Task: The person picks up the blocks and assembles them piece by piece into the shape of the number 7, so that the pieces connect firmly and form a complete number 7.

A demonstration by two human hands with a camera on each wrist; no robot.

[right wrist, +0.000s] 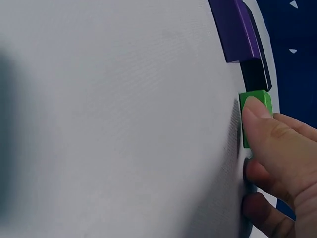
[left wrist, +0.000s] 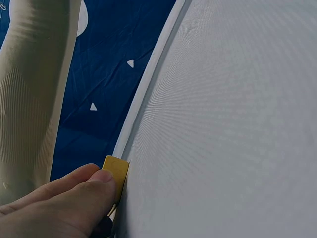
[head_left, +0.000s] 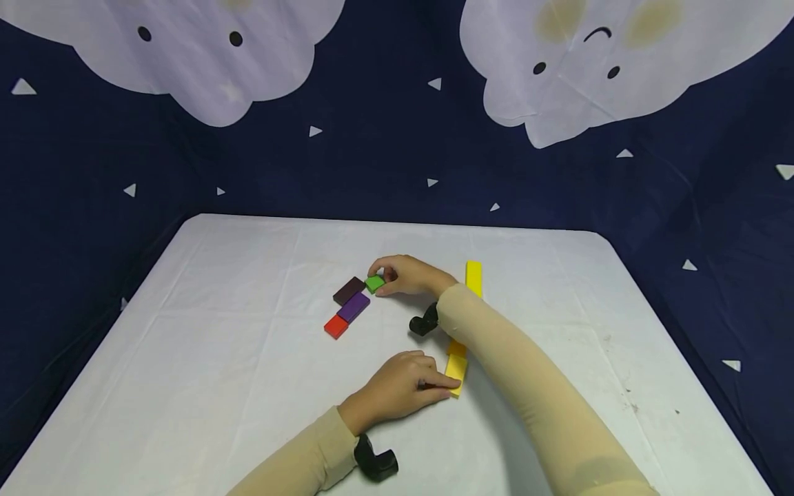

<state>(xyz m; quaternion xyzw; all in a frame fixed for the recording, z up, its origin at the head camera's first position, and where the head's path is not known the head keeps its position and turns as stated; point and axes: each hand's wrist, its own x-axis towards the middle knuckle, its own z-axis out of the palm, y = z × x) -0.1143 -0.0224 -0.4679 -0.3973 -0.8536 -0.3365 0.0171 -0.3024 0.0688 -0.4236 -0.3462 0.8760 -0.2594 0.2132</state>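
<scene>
Between thumb and index finger, my right hand [head_left: 408,274] pinches a small green block [head_left: 375,283] on the white table. The green block [right wrist: 256,95] lies close to the end of a dark brown block [head_left: 349,291]. Alongside the brown one is a purple block [head_left: 354,307], with a red block [head_left: 336,326] at its near end. Nearer the front, my left hand [head_left: 406,386] pinches a yellow block [head_left: 456,372] by its near end. Another yellow-orange block [head_left: 457,348] sits just beyond it, partly hidden by the right sleeve.
A long yellow block [head_left: 473,277] lies behind the right forearm, its near part covered. The white table [head_left: 248,255] has a dark blue cloth [head_left: 384,172] with clouds and triangles behind it. My right forearm crosses above the yellow blocks.
</scene>
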